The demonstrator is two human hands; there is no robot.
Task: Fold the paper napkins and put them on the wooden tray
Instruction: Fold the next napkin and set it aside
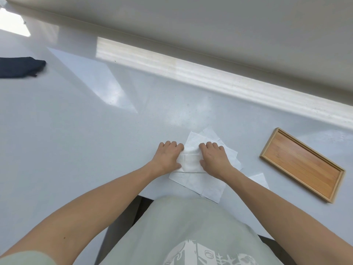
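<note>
- A small folded white paper napkin (192, 163) is being pressed flat on top of a loose pile of unfolded white paper napkins (198, 185), which lies on the glossy pale grey worktop (76, 131) close to its near edge.
- The left hand (169, 156) is laid palm-down on the left edge of the folded piece, fingers together and curled at the tips; nothing is pinched.
- The right hand (214, 158) is laid the same way on the right edge, fingers close together and bearing down on the paper.
- The step in hand is judged to be the creasing of a fold, still within the folding part of the task.
- The shallow rectangular wooden tray (303, 165) lies to the right of the pile, apart from it, and no napkin is seen in it, so the placing is not yet done.
- Whether another fold is wanted cannot be told.
- For the next move, only the folded piece would have to be pinched and lifted clear of the sheets beneath, then carried right to the tray.
- A dark folded cloth (21, 66) lies far off at the left.
</note>
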